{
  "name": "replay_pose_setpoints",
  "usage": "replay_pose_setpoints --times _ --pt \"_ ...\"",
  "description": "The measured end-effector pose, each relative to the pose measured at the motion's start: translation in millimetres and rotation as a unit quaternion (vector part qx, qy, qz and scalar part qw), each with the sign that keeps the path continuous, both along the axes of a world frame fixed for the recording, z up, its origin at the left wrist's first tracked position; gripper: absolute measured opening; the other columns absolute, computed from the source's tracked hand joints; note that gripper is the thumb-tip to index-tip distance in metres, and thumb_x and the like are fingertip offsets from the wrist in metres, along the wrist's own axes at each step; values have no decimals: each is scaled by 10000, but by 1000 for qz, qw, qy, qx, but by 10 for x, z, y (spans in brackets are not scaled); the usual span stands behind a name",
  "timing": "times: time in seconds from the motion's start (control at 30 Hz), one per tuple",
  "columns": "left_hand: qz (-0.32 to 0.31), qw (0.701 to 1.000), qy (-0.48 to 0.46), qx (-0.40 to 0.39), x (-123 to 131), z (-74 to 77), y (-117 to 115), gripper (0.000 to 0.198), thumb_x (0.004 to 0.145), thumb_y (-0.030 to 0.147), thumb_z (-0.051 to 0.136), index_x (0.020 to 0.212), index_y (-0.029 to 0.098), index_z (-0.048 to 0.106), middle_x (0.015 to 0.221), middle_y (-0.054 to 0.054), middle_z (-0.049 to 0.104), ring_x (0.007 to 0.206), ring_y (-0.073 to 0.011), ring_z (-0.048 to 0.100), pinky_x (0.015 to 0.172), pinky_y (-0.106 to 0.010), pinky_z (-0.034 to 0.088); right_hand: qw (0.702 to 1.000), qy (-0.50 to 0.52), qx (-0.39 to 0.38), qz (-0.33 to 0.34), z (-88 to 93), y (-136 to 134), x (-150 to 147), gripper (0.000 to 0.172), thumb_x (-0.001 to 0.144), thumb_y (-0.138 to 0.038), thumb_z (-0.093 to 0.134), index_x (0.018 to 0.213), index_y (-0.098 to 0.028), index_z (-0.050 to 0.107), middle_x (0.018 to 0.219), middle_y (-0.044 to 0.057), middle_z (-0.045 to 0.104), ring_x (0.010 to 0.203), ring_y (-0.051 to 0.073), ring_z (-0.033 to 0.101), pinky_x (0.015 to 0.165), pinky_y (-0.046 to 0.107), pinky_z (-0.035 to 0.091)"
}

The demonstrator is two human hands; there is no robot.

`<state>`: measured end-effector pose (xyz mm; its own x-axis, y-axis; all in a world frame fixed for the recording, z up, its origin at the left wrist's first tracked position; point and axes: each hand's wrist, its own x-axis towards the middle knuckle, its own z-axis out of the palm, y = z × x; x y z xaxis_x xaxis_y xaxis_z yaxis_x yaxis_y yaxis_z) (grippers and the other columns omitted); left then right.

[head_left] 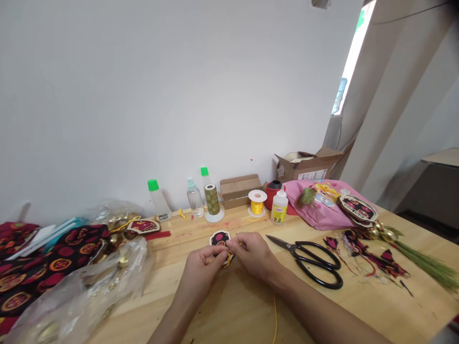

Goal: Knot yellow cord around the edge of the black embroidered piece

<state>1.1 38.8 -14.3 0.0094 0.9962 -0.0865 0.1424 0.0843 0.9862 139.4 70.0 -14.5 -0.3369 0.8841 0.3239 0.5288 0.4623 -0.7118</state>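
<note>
Fingers (215, 251) of both hands pinch the yellow cord (275, 313) at the patterned ornament (220, 237).
Left hand (201, 263) and right hand (254, 255) meet on the wooden table (244, 306), ornament at the fingertips; cord trails toward the near edge; black scissors (312, 262) lie just beside the right hand.

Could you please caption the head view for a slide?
Left hand and right hand hold yellow cord at a patch beside scissors.

The left hand (202, 262) and right hand (255, 255) hide part of the patch (219, 237) and of its yellow cord (275, 313).
</note>
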Motion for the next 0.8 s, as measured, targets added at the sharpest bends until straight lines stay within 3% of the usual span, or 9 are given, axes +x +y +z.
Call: replay_pose_setpoints --times 0.33,0.6,0.8 --pt "-29 996 72 38 45 55 -23 278 628 337 559 798 142 660 666 -29 661 585 -142 546 512 -193 377 988 116 -104 7 -100 55 -51 342 737 -352 391 505 -131 509 455 -49 355 440 58 310 393 165 227" --pt "-25 1000 -6 -13 25 36 -29 316 601 349 586 800 112 646 615 -43 663 538 -132 554 475 -181 369 988 108 -108 3 -108 74 -45 344 730 -352 397 494 -131 513 456 -40 396 443 59 335 402 161 253" --pt "-27 1000 -2 -11 22 40 -22 300 592 356 592 753 110 653 593 -35 656 505 -118 540 451 -170 349 982 142 -119 20 -98 44 -64 328 723 -352 405 504 -131 508 458 -45 373 437 57 316 398 167 241"
